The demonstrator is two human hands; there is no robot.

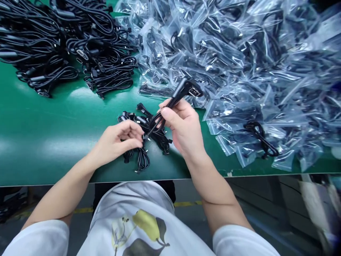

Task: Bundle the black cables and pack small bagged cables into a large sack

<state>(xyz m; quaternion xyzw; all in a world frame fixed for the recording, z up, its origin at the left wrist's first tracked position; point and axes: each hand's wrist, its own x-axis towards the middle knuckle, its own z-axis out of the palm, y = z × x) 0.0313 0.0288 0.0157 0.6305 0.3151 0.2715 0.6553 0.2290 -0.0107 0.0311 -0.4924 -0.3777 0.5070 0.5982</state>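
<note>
My right hand [183, 124] is closed around a coiled black cable [179, 91]. The cable's wide connector, with a metal-lined opening, points up and to the right beyond my fingers. My left hand [119, 140] is curled in from the left, thumb and fingertips meeting the lower end of the same cable. How firmly these fingertips grip is hard to see. Below both hands lies a small heap of coiled black cables [162, 141] on the green table [66, 142], partly hidden by my left hand.
Bundled black cables [106, 67] are piled at the back left. Clear plastic bags [226, 64] with black cables inside cover the back and right side. One loose coiled cable [262, 138] lies on top of the bags at right. The table's front edge runs close to my body.
</note>
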